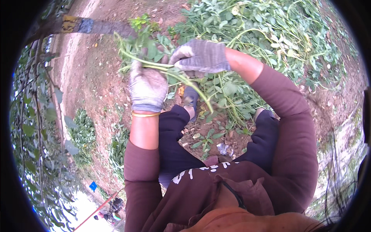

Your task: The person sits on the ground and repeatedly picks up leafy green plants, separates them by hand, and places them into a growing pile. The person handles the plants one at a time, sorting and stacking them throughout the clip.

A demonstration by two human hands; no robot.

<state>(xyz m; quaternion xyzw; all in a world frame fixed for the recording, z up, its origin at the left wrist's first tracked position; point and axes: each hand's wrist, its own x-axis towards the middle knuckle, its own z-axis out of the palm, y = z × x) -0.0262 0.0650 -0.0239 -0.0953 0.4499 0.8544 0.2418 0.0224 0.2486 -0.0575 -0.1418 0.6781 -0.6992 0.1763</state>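
Observation:
Long green plant stems [199, 92] with some leaves stretch slantwise between my two hands. My left hand [148, 85], in a whitish knit glove with a grey cuff, is closed around them, its palm turned up. From the right, my right hand [203, 56], in a greyish striped glove, pinches the same stems with bent fingers. The stem tips hang down toward the right, and leaves bunch beyond my left hand. Part of the grip is hidden by the leaves and gloves.
A large heap of cut leafy plants [278, 34] covers the ground ahead and right. A tree trunk [100, 27] with painted bands lies across the upper left of view. Hanging branches [38, 116] fill the left side. My shoe [190, 96] rests on brown soil, near a crumpled wrapper [224, 149].

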